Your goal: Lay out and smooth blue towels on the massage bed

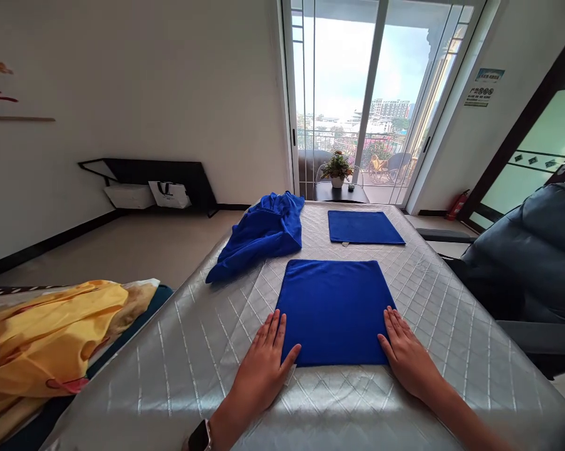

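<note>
A blue square cloth cover (336,310) lies flat in front of me on the silver quilted table cover (188,351). My left hand (264,357) rests flat at its left edge, fingers stretched out and thumb on the cloth near the lower left corner. At the right edge lies my right hand (407,351), also flat, with its fingertips touching the cloth. Neither hand grips anything. Farther back on the right, a second blue cloth cover (364,227) is spread flat, a small white tag at its near edge. A crumpled heap of blue cloth (264,232) sits at the back left.
Yellow cloth (52,332) is piled low on the left. A dark padded chair (536,250) stands close along the right side. Beyond the far edge are a small black table (341,193) with a potted plant (337,169) and a glass sliding door.
</note>
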Demonstrator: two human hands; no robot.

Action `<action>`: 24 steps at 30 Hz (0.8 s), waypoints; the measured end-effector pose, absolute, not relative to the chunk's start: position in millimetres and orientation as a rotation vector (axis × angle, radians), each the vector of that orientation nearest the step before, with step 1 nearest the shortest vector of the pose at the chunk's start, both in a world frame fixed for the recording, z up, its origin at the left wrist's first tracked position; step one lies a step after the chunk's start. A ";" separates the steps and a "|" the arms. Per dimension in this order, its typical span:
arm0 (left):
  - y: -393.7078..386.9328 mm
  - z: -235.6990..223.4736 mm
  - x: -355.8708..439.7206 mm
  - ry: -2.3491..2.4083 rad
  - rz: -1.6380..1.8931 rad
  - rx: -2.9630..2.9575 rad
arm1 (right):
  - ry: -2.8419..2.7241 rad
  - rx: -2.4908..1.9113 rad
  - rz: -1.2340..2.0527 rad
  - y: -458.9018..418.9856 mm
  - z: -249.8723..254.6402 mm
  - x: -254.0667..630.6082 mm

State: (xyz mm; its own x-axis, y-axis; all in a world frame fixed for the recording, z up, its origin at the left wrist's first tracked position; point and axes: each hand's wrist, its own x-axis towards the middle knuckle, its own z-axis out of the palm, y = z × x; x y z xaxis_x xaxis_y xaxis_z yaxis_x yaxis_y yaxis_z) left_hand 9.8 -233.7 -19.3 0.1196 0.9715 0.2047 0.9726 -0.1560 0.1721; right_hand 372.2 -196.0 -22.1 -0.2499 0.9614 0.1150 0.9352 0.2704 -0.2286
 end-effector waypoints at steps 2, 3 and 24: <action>-234.7 -20.2 8.8 -2.031 -0.447 -2.348 | -2.311 -1.792 0.206 -195.1 -16.3 372.4; -235.2 -19.8 8.6 -2.037 -0.446 -2.353 | -2.306 -1.813 0.225 -192.3 -11.7 371.8; -201.6 5.7 31.4 -2.047 -0.408 -2.323 | -2.302 -1.990 0.236 -77.5 -12.6 350.9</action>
